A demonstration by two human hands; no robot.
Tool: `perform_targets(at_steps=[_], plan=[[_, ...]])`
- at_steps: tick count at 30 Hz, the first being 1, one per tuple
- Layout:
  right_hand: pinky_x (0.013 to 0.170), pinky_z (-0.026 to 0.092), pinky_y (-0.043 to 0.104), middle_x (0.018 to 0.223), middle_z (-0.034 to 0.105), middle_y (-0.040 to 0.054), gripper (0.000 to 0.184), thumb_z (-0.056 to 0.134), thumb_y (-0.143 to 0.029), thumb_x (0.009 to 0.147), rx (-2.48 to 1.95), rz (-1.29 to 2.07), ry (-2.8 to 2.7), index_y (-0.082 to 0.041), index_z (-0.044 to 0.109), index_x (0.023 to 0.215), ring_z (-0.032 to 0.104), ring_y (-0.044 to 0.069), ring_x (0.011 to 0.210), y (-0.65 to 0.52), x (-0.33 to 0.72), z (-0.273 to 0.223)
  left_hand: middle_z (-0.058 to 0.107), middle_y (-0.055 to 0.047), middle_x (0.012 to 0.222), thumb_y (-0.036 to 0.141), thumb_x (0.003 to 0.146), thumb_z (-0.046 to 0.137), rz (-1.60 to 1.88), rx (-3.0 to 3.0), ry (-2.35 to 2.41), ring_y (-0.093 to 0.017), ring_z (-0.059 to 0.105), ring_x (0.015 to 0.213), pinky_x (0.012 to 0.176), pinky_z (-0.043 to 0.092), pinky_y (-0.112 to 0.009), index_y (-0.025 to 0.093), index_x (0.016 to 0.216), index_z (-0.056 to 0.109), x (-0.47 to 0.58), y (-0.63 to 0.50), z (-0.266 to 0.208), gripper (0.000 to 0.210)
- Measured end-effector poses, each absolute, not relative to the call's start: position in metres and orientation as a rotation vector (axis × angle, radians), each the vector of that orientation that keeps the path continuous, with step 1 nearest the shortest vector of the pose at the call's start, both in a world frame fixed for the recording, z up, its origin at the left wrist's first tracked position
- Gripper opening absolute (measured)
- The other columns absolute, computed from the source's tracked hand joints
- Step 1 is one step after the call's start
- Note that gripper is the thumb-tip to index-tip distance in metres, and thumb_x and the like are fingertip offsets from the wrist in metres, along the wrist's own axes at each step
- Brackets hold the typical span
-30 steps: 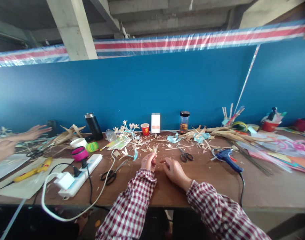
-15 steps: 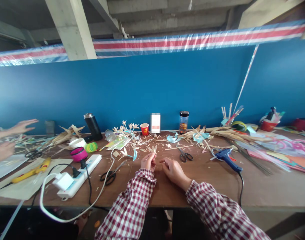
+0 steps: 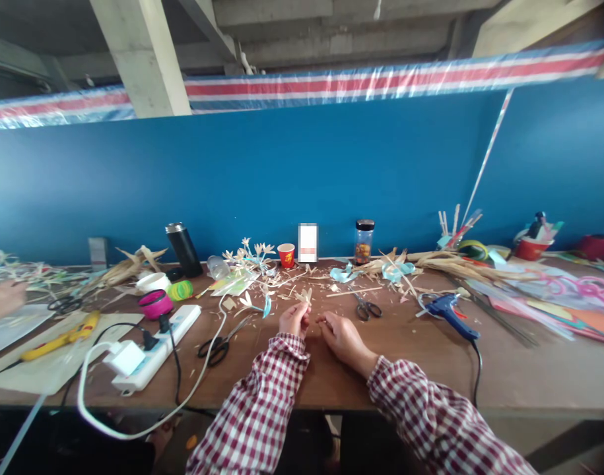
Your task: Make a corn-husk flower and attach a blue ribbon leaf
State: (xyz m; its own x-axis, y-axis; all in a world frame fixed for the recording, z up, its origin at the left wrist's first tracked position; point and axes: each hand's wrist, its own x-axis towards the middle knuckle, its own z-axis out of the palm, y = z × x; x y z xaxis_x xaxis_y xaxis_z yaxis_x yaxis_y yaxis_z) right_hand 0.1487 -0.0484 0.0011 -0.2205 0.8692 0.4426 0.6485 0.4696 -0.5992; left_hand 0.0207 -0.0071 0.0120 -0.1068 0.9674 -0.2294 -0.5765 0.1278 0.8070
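Delicately held: a pale petalled piece (image 3: 305, 297) above the brown table (image 3: 519, 379)

Centrally, the left hand (image 3: 292, 319) pinches the pale petalled piece between thumb and fingertips, its petals standing up past the fingers on the far side. The right hand (image 3: 345, 338) sits just beside it, apart from both the left hand and the piece. Its fingers curl inward, thumb and forefinger close together; whether they hold anything thin, I cannot tell. Both forearms, in checked sleeves, reach in over the table's near edge.

Beyond the hands, pale scraps (image 3: 292, 285) lie scattered over the wood, with a red paper cup (image 3: 286, 256) standing behind them. To its left spreads a cluster of pale flowers (image 3: 249, 254), and nearer, a single flower with a blue strip (image 3: 255, 304). One pair of black-handled scissors (image 3: 365, 307) lies just past the right hand; another pair (image 3: 226, 341) rests left of the left forearm, beside a white power strip (image 3: 183, 332). A blue glue gun (image 3: 446, 310) lies farther right. At the far left edge, a co-worker's hand (image 3: 3, 302) shows, blurred.
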Motion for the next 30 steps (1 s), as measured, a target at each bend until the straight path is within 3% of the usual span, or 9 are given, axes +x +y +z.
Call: perform_targets(at_steps=[11, 25, 30], plan=[[0.058, 0.036, 0.021, 0.07, 0.06, 0.002, 0.014, 0.041, -0.02, 0.086, -1.256, 0.339, -1.96, -0.018, 0.053, 0.079, 0.055, 0.014, 0.063, -0.0454, 0.1471, -0.0023, 0.055, 0.0, 0.052, 0.008, 0.071, 0.062, 1.418, 0.598, 1.01, -0.002, 0.043, 0.037, 0.035, 0.037, -0.011, 0.009, 0.061, 0.063, 0.0216, -0.0067, 0.0083, 0.009], [0.057, 0.036, 0.021, 0.068, 0.058, 0.0018, 0.014, 0.04, -0.02, 0.086, -1.24, 0.385, -1.923, -0.018, 0.049, 0.076, 0.053, 0.013, 0.061, -0.0434, 0.1464, -0.0048, 0.054, 0.0, 0.049, 0.01, 0.071, 0.062, 1.4, 0.647, 1.03, -0.004, 0.044, 0.038, 0.037, 0.039, -0.013, 0.011, 0.059, 0.064, 0.022, -0.0055, 0.0063, 0.012], [0.053, 0.036, 0.021, 0.057, 0.055, -0.0016, 0.015, 0.04, -0.024, 0.087, -1.22, 0.509, -1.865, -0.018, 0.051, 0.079, 0.051, 0.012, 0.052, -0.0426, 0.146, -0.0012, 0.055, 0.001, 0.051, 0.01, 0.071, 0.062, 1.4, 0.641, 1.009, -0.003, 0.043, 0.039, 0.036, 0.039, -0.013, 0.011, 0.06, 0.063, 0.0241, -0.008, 0.0071, 0.011]])
